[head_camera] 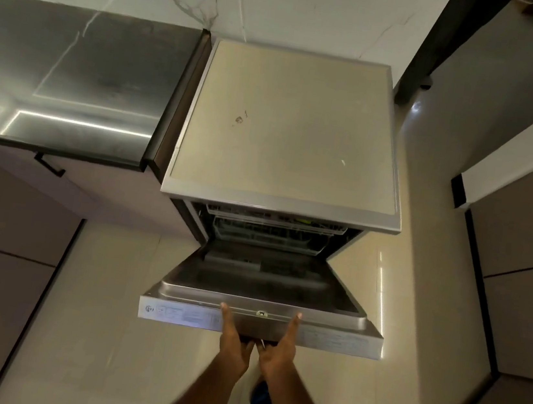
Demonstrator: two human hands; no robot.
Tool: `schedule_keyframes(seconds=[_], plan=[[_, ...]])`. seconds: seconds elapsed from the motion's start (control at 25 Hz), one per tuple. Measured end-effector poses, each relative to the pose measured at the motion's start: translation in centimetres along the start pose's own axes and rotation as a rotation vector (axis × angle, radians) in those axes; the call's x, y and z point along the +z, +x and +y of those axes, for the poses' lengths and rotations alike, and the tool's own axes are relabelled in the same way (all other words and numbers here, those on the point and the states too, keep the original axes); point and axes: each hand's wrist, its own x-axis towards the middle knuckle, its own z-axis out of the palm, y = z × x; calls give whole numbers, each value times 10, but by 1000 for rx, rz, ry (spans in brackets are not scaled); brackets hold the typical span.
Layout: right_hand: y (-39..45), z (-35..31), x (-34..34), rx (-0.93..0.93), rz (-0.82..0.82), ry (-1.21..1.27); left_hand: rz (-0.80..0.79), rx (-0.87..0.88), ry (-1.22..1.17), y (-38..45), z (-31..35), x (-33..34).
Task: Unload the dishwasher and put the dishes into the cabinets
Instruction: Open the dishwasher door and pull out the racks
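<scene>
Currently, step: door of dishwasher part-way down, unloading not begun, judged.
Left hand: grips front edge of dishwasher door, thumb up over top lip, fingers curled underneath.
Right hand: same grip, just beside left hand, thumb on lip, fingers under.
Both hands: closed round door edge, near its middle, no dish held.
Door axis: long edge runs left-right across the view, square to both forearms.
Key relation: door sits directly ahead of hands; racks lie beyond and below the door lip, inside the tub, so door must likely drop flat before any reach.
Nearer hand: neither, both about level.
Upper rack: just visible under dishwasher top, contents unclear.
Lower rack: wire front shows, load cannot be told.
Hidden: fingers under door, most of tub interior dark, control panel text blurred.
Cabinets: lower fronts left of dishwasher, closed; dark tabletop above them.
</scene>
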Motion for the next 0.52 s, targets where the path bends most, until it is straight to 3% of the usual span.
schedule_keyframes(seconds=[0.08, 0.16, 0.28, 0.36, 0.44, 0.52], plan=[[6, 15, -20, -16, 15, -54, -11, 72, 122, 6, -10, -31], [9, 23, -24, -86, 28, -118, 135, 225, 275, 11, -8, -49], [8, 21, -23, -246, 363, -488, 501, 420, 597, 13, 1, -58], [0, 23, -29, -425, 571, -823, 639, 598, 828, 6, 2, -64], [3, 21, -45, -819, 657, -1098, 627, 898, 1181, 5, 7, -76], [21, 9, -64, -1171, 463, -1495, 410, 1149, 1577, 22, 19, -92]])
